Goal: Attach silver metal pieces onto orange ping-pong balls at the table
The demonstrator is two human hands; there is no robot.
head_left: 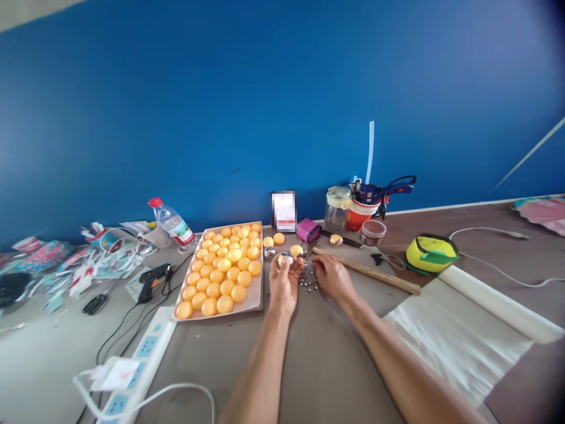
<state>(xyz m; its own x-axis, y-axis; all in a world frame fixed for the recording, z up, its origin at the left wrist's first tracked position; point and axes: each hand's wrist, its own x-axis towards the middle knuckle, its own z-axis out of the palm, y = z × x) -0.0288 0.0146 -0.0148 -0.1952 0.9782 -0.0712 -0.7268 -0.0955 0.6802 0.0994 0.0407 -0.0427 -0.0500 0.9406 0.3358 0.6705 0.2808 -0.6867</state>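
In my left hand (285,288) is an orange ping-pong ball (285,258) partly covered with shiny silver pieces, gripped by the fingertips. My right hand (333,275) is just to its right, low over small silver beads (309,285) scattered on the table. Its fingers are bent together; whatever they may pinch is too small to make out. Behind my hands lie a few loose orange balls (279,238) and a silver-covered ball (269,253). To the left, a shallow tray (253,297) holds many plain orange balls.
A wooden stick (375,274) lies right of my right hand. Further back stand a purple box (308,229), a lidded jar (338,212) and a red cup (359,218) of tools. A glue gun (152,281), bottle (174,227) and power strip (143,359) are leftward; a white roll (503,303) is rightward.
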